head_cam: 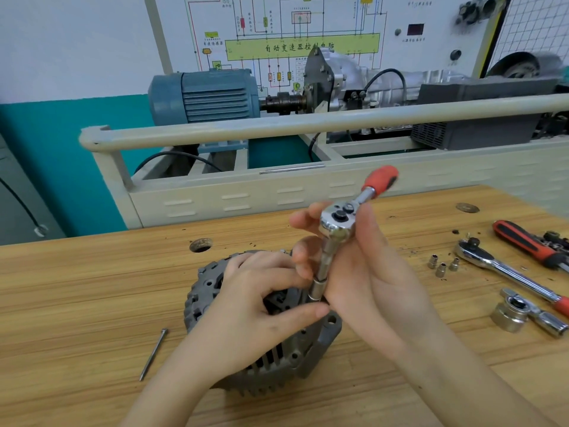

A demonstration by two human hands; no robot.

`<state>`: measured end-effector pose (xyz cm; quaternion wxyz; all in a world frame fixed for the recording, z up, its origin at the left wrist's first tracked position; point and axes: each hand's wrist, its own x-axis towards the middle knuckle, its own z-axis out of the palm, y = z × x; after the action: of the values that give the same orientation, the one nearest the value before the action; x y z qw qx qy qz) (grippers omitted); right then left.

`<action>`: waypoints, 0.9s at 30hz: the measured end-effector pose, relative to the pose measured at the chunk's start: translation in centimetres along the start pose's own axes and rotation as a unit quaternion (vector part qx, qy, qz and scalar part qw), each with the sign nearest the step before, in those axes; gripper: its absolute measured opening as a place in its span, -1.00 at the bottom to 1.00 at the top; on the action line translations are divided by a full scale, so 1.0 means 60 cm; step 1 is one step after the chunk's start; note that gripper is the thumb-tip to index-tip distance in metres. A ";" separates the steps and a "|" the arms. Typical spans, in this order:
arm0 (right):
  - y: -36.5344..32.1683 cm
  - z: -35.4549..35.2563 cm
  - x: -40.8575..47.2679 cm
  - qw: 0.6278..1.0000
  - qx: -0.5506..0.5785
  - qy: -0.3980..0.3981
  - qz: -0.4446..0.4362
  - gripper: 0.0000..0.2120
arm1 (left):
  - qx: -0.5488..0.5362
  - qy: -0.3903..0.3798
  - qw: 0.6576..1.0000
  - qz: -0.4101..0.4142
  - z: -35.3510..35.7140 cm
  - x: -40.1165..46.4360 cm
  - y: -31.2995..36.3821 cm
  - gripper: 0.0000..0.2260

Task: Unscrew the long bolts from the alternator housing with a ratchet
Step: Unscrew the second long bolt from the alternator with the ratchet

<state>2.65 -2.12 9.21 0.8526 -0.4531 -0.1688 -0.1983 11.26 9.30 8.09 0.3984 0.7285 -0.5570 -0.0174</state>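
So, head view only:
alternator housing: grey finned casting, sits on the wooden workbench near its front edge, about mid-width.
left hand: lies over the top of the housing, thumb and forefinger pinching the socket at the bottom of the tool stack.
right hand: fingers curled round the ratchet head and extension, palm facing left.
ratchet: chrome head up at the fingertips, red-and-black handle pointing up and to the right, away from the bench.
extension + socket: run down from the ratchet head, slightly tilted, socket end meets the housing's right side. Can't see the bolt head under it.
loose long bolt: lies flat on the bench just left of the housing, apart from it.
small sockets: three, standing together toward the right edge.
second ratchet: lies diagonally near the right edge, red-handled tool behind it.
large socket with adapter: right edge, in front of the second ratchet.
background: blue electric motor on a training rig behind the bench.
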 end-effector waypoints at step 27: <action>0.002 -0.001 -0.006 1.000 0.014 0.013 -0.021 -0.71 | -0.019 0.030 0.999 -0.008 0.004 0.000 0.004 -0.67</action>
<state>2.38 -2.06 8.93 0.8565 -0.4349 -0.1698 -0.2199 10.93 9.15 8.06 0.4287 0.7251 -0.5388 -0.0095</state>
